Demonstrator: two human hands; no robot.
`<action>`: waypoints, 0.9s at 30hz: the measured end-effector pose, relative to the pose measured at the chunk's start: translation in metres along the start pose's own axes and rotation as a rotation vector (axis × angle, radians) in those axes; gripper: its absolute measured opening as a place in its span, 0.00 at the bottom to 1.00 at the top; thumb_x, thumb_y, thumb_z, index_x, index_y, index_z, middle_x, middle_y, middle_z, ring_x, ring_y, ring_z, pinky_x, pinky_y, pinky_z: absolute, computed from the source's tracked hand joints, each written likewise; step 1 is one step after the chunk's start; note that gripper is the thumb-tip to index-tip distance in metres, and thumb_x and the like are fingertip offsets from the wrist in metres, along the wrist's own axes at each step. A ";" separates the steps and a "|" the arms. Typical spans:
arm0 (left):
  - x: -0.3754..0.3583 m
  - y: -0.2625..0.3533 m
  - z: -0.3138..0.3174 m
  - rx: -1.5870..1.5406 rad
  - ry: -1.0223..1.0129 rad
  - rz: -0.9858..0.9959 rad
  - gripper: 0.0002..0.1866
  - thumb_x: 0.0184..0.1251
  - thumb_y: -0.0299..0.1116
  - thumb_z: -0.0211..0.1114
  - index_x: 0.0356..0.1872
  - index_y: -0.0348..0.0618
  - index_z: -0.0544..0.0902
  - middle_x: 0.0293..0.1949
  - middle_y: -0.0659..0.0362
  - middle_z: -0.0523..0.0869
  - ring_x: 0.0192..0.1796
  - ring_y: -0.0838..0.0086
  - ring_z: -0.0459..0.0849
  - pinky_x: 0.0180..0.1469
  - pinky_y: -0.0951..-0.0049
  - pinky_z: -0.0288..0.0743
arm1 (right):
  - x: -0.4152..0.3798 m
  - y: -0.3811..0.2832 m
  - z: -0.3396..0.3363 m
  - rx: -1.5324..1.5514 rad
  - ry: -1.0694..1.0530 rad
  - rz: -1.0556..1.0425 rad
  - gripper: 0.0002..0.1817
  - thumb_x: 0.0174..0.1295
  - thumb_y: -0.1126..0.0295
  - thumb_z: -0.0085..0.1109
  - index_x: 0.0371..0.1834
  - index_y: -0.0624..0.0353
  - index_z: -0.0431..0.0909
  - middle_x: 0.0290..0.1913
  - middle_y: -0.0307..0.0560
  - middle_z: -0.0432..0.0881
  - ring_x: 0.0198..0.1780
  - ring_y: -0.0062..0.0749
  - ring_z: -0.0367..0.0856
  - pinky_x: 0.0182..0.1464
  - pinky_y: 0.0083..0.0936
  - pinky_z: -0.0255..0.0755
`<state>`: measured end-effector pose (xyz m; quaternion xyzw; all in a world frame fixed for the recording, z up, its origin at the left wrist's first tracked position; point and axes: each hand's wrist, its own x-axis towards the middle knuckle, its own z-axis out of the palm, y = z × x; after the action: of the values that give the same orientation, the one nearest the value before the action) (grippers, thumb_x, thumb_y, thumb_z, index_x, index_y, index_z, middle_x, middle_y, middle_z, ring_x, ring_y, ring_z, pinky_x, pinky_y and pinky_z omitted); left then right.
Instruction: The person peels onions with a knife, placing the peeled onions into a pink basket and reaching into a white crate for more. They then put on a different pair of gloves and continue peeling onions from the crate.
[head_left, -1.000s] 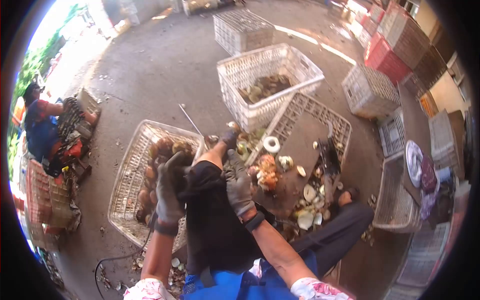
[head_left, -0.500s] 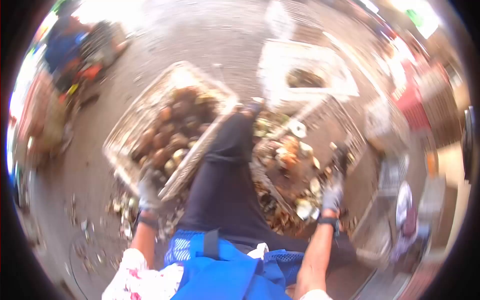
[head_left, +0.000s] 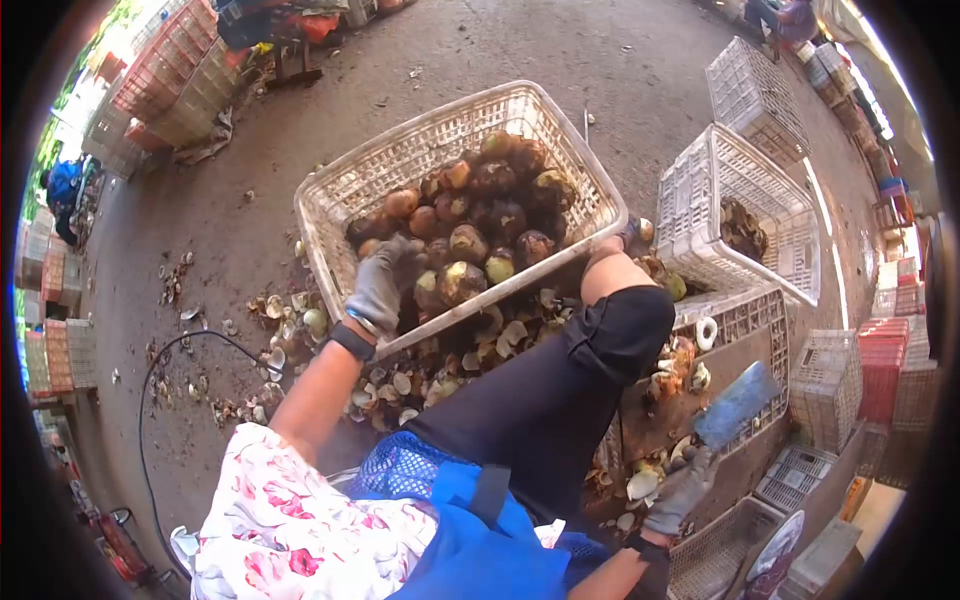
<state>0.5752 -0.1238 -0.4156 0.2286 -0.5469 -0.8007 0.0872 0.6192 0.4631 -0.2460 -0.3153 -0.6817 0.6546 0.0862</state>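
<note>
L hand (head_left: 375,290) gloved, inside crate (head_left: 330,250) at near-L side, touching brown/green fruit (head_left: 462,283) piled there; fingers bent, partly hidden, can't tell if gripping. R hand (head_left: 683,490) gloved, fingers curled shut on cleaver (head_left: 738,405), blade angled up over board (head_left: 655,410) w/ peels (head_left: 643,485) nearby

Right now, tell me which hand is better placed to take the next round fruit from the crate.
Probably the left hand: it reaches into the crate, right at the fruits. The right hand is outside it and seems to hold a cleaver.
</note>
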 end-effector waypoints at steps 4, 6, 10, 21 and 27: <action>0.034 -0.007 -0.037 0.760 0.132 0.203 0.10 0.66 0.25 0.66 0.47 0.42 0.85 0.37 0.62 0.86 0.39 0.76 0.84 0.47 0.74 0.80 | -0.028 -0.026 0.082 -0.017 0.040 0.214 0.13 0.74 0.54 0.57 0.47 0.51 0.73 0.31 0.33 0.75 0.25 0.18 0.73 0.25 0.22 0.73; 0.047 -0.001 -0.020 0.562 0.142 0.204 0.15 0.65 0.21 0.65 0.52 0.41 0.84 0.40 0.62 0.86 0.41 0.78 0.82 0.46 0.76 0.79 | -0.020 -0.023 0.091 -0.019 0.031 0.274 0.15 0.74 0.51 0.56 0.48 0.50 0.72 0.32 0.33 0.75 0.28 0.19 0.73 0.26 0.22 0.73; 0.061 0.052 0.087 0.692 0.015 0.042 0.19 0.68 0.25 0.61 0.60 0.40 0.80 0.57 0.53 0.84 0.55 0.68 0.84 0.58 0.71 0.78 | 0.004 0.025 0.080 0.044 0.129 0.226 0.16 0.74 0.50 0.55 0.47 0.50 0.71 0.32 0.34 0.75 0.27 0.21 0.72 0.26 0.24 0.73; 0.195 -0.054 0.270 1.602 -0.100 0.286 0.41 0.59 0.47 0.70 0.72 0.42 0.68 0.70 0.41 0.68 0.69 0.45 0.73 0.63 0.54 0.76 | -0.013 0.007 0.107 0.006 0.182 0.190 0.16 0.75 0.50 0.54 0.45 0.52 0.70 0.29 0.36 0.76 0.23 0.22 0.72 0.22 0.24 0.73; 0.232 -0.111 0.246 1.583 0.029 0.397 0.38 0.54 0.45 0.73 0.64 0.41 0.71 0.62 0.43 0.74 0.63 0.46 0.77 0.57 0.53 0.79 | -0.012 0.016 0.096 -0.003 0.158 0.229 0.16 0.77 0.54 0.51 0.47 0.58 0.71 0.27 0.40 0.77 0.18 0.25 0.74 0.16 0.23 0.68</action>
<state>0.2692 0.0346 -0.5073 0.1315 -0.9797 -0.1437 0.0472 0.5827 0.3749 -0.2703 -0.4418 -0.6332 0.6323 0.0642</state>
